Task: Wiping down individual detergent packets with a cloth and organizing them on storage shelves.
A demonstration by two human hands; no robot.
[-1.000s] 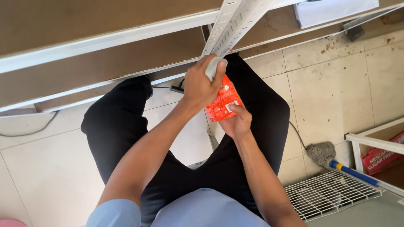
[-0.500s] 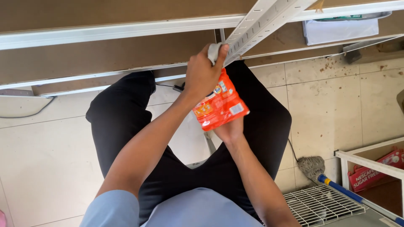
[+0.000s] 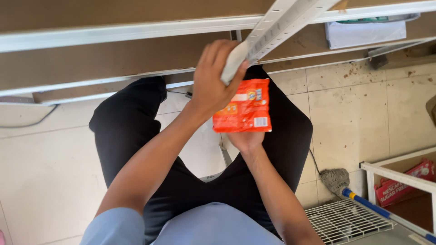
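We look straight down over our own lap. Our left hand is closed around the lower end of a slotted white metal upright, fingers curled over its edge, apparently steadying the rail where it slants down from the shelving. Our right hand comes up from below and holds an orange sachet by its bottom edge; the fingers sit behind the pack, so we cannot tell how tightly they are closed, only that the pack rests upright on them. The sachet stands just beneath the left hand and the end of the upright, in front of our black trousers, held face up, seemingly so the printed front can be read or kept clear of the rail.

Brown shelf boards edged in white metal run across the top of the view. Below lies a pale tiled floor, speckled with dirt near the shelving. To the right we note a mop head on a blue-collared handle, a white wire rack lying flat, and a white frame holding a red carton. A white box sits on the shelf at the top right.
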